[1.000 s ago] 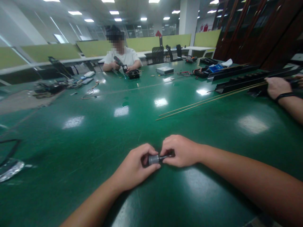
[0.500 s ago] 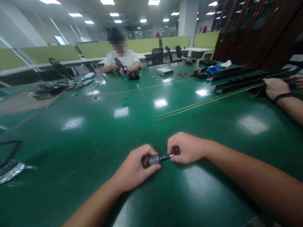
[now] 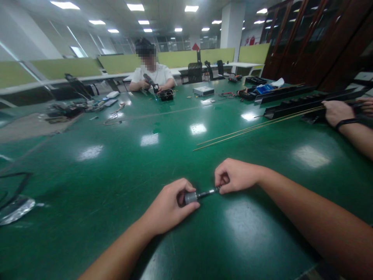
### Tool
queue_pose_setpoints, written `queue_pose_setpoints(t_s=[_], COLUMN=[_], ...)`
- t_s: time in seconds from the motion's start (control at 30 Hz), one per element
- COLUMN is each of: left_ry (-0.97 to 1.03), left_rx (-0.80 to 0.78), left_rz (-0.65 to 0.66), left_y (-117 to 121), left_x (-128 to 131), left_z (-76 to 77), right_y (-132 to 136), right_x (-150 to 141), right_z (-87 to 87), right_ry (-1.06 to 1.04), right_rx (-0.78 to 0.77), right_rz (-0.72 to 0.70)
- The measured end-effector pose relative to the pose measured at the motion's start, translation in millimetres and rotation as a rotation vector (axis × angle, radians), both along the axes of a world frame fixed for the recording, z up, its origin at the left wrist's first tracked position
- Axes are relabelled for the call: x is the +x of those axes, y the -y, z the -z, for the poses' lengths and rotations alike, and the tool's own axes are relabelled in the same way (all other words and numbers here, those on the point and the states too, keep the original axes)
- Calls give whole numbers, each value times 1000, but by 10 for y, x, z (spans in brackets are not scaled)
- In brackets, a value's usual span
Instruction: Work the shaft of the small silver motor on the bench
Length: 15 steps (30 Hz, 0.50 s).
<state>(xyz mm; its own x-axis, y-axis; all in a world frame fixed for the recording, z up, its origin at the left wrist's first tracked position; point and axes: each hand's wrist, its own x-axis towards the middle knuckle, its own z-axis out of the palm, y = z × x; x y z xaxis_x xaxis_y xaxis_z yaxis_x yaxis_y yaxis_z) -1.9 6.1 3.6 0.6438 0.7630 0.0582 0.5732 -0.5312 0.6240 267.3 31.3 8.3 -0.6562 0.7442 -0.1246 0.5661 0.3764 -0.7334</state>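
Note:
My left hand [image 3: 170, 208] is closed around a short grey cylinder with a thin dark shaft [image 3: 191, 198]; thumb and fingers grip its sides. The shaft points right and ends in a bright metal tip. At that tip, my right hand [image 3: 233, 177] pinches a tiny dark metallic piece [image 3: 217, 189] between thumb and forefinger. Whether this piece touches the tip, I cannot tell. Both hands are low over the green tabletop [image 3: 122, 167].
Two thin brass-coloured rods [image 3: 244, 131] lead to a co-worker's hand [image 3: 339, 113] at the right, beside black slotted rails [image 3: 294, 105]. Across the table a person [image 3: 151, 77] holds a tool over a black device [image 3: 166, 95]. Silver foil [image 3: 17, 210] lies at the left.
My right hand has drawn a little to the right, away from the grey cylinder, so more of the shaft's bright tip shows. My left hand keeps its grip.

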Motion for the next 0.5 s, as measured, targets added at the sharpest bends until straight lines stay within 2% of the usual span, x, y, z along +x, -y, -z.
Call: queue_pose_setpoints(t_s=[0.13, 0.3, 0.5], left_ry=[-1, 26, 28], left_rx=[14, 48, -21], left_rz=[-15, 5, -18], left_y=[-2, -15, -28], left_x=[1, -14, -6], left_z=[16, 18, 14], right_y=[68, 151, 144], right_x=[-214, -506, -480], right_z=[97, 231, 263], right_ry=[-104, -140, -137], right_rx=[98, 400, 476], right_rz=[-16, 8, 50])
